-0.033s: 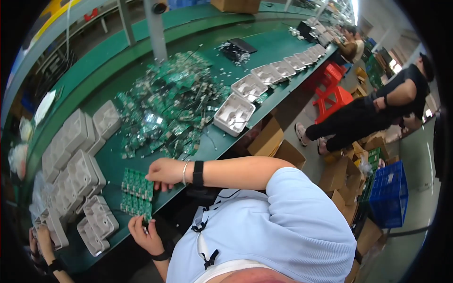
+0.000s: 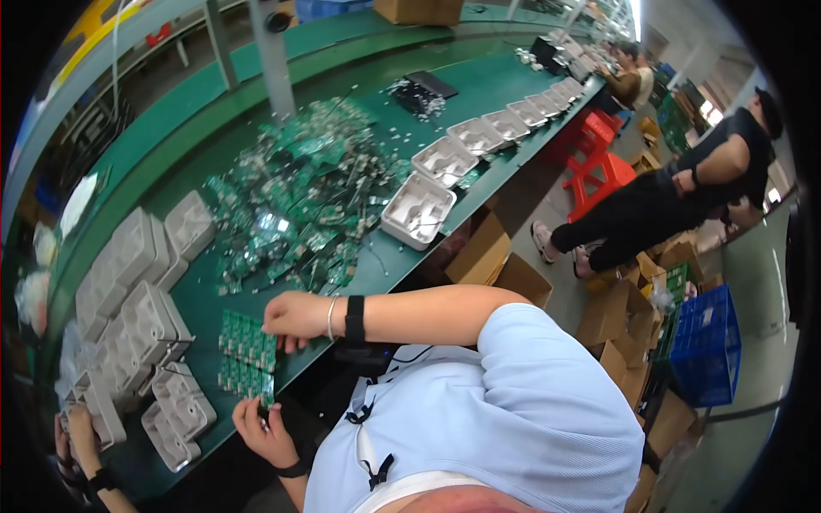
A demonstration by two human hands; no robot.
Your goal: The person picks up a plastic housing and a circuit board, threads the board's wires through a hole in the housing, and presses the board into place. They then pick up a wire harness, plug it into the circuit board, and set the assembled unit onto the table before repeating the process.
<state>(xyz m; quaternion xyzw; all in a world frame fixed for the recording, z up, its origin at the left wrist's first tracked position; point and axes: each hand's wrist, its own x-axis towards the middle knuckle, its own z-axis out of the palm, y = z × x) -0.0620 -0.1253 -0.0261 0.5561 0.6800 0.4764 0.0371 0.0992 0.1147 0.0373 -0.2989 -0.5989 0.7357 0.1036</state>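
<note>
Two green circuit board panels lie side by side near the table edge: an upper panel (image 2: 246, 336) and a lower panel (image 2: 244, 374), both dotted with rows of small parts. My right hand (image 2: 298, 316) is closed, thumb and fingertips pinching the right edge of the upper panel. Below it, my left hand (image 2: 267, 434) grips the bottom corner of the lower panel between thumb and fingers. A large tangled heap of green circuit boards with wires (image 2: 299, 197) spreads across the table beyond my hands.
Stacked pale grey plastic housings (image 2: 145, 321) stand at left, beside another person's hands (image 2: 83, 432). A row of open housings (image 2: 419, 209) lines the table edge. A standing person (image 2: 684, 179), red stools (image 2: 599, 175), cardboard boxes (image 2: 483, 248) and a blue crate (image 2: 705, 346) are at right.
The whole view has shifted slightly, so the table and housings sit a little differently in it. Both hands keep the same hold on the panels.
</note>
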